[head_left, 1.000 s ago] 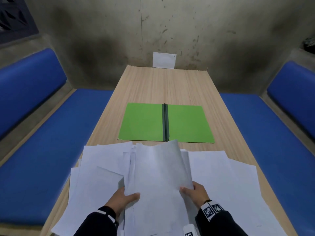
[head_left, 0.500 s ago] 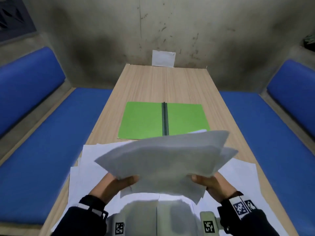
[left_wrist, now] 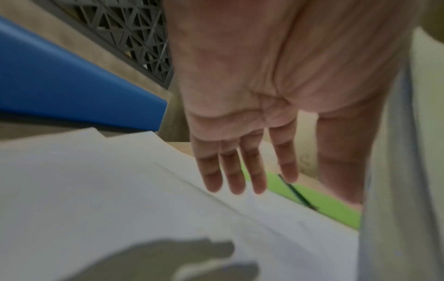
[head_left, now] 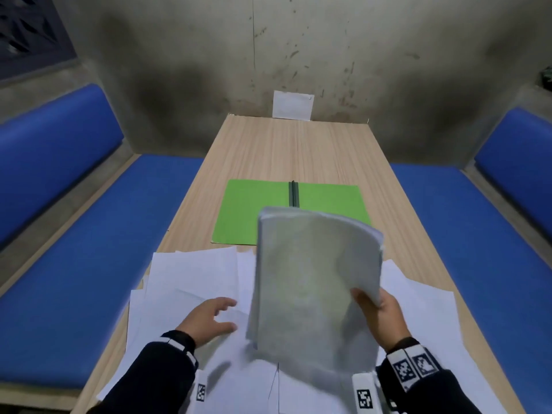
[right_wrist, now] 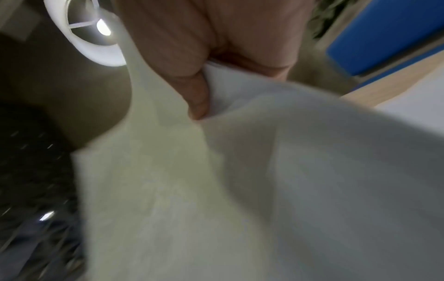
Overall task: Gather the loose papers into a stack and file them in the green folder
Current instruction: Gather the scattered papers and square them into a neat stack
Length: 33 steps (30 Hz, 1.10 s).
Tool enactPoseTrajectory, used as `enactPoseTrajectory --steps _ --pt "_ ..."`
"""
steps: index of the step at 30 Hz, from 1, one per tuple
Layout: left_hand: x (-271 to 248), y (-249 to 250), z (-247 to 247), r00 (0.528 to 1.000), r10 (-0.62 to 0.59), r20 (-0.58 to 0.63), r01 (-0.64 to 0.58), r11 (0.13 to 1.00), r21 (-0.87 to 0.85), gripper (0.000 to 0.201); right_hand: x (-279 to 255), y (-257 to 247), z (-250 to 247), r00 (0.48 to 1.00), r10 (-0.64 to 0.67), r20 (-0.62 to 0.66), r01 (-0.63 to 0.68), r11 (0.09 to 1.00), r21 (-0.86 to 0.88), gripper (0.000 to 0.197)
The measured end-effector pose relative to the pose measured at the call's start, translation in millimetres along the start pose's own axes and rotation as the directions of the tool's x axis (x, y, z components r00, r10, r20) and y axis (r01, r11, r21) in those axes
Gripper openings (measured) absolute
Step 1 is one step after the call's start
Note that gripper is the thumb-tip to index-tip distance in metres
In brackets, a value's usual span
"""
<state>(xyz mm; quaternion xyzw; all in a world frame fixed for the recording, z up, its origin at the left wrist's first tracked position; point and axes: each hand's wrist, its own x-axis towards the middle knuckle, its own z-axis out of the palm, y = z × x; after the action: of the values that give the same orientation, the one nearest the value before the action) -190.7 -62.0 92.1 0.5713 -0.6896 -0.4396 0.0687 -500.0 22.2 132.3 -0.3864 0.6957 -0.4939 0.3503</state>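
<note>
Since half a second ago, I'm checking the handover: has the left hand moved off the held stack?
Yes. The left hand has left the held stack and dropped left, open over the loose papers; the green folder lies unmoved.

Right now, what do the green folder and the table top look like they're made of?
Green folder: probably thin card or plastic sheet with a matte, even surface; it lies flat and open, with a dark spine strip. Table: light wood-grain streaks, likely laminate or veneer; which one cannot be told.
</note>
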Motion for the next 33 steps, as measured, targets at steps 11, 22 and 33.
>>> enactPoseTrajectory --steps 11,22,33 --pt "30 -23 0 0.992 0.021 0.124 -0.099 0.74 0.665 0.087 7 77 -53 0.854 0.515 -0.074 -0.511 0.805 -0.303 0.04" --pt "37 -8 -24 0.992 -0.092 0.091 0.032 0.854 0.52 0.035 1 101 -54 0.791 0.604 -0.101 -0.602 0.739 -0.302 0.042" --pt "16 -92 -55 0.745 -0.533 -0.402 0.576 0.817 -0.016 0.039 -2 102 -51 0.804 0.581 -0.127 -0.588 0.744 -0.317 0.042"
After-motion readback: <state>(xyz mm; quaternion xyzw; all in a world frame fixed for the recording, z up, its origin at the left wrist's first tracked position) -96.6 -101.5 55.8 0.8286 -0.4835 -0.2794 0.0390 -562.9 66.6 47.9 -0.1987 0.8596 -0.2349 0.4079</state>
